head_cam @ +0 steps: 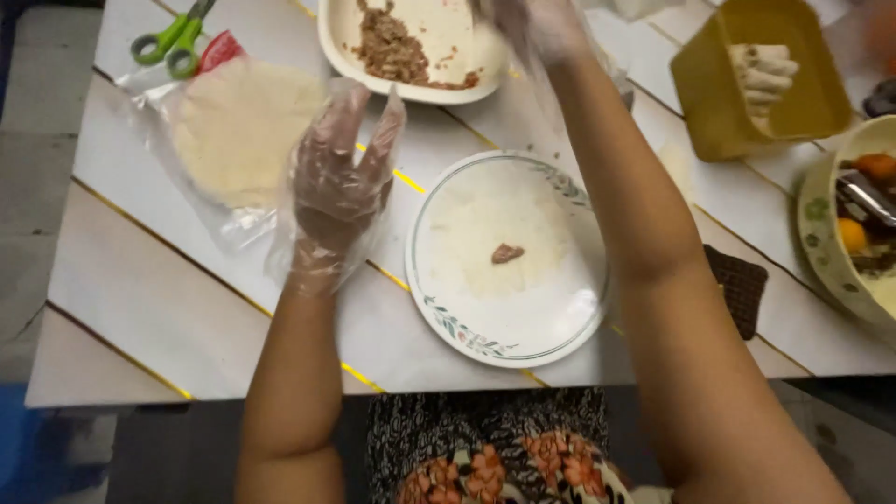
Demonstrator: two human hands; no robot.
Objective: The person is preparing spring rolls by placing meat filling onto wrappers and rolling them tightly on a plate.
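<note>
The left hand (pixel 338 182), covered by a loose clear plastic glove, is raised above the white surface (pixel 159 308) with its fingers (pixel 385 131) upright and slightly spread, holding nothing. It sits just beside the right edge of a clear plastic bag of flat pale tortillas (pixel 238 131), which lies on the surface to the left. The right hand (pixel 537 28), also gloved and blurred, is extended toward the far side, over the right edge of a cream rectangular dish (pixel 341 42) that contains a portion of brown minced filling (pixel 387 51); whether its fingers are spread or pinching anything cannot be told. Between the two forearms rests a round white plate (pixel 448 322) with a green patterned rim. A single tortilla (pixel 495 224) lies flat on the plate, and a small piece of brown filling (pixel 507 253) rests near its centre. Green-handled scissors (pixel 175 39) lie at the far left, touching the top of the bag. A yellow container (pixel 709 103) at the far right holds rolled tortillas (pixel 763 73). A floral-rimmed bowl (pixel 821 233) with mixed contents stands at the right edge, and a dark square trivet (pixel 742 285) lies near the plate.
</note>
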